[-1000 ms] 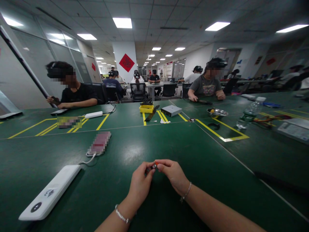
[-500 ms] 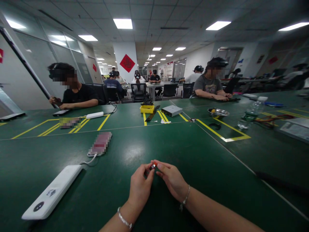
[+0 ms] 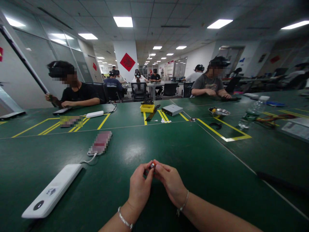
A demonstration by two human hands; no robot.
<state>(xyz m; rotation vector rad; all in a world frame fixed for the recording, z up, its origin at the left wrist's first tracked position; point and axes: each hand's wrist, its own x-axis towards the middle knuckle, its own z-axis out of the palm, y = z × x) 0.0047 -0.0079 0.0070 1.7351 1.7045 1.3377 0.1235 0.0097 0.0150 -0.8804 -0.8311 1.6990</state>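
Just above the green table, my left hand [image 3: 140, 183] and my right hand [image 3: 170, 182] meet at the fingertips around a small shiny silver and orange-red piece [image 3: 152, 165]. Both hands pinch it between thumb and fingers. Most of the piece is covered by the fingers, and its kind cannot be made out. A bracelet sits on each wrist.
On the left lie a white power bank [image 3: 51, 191] and a phone [image 3: 100, 143], joined by a cable. Further back are a yellow tray [image 3: 147, 108], a grey box [image 3: 172, 110], a metal bowl [image 3: 219, 111] and a plastic bottle [image 3: 253, 112]. Two people sit across the table.
My right hand's fingers have closed in nearer to my left hand around the small piece, hiding more of its orange-red part. The head view has shifted slightly.
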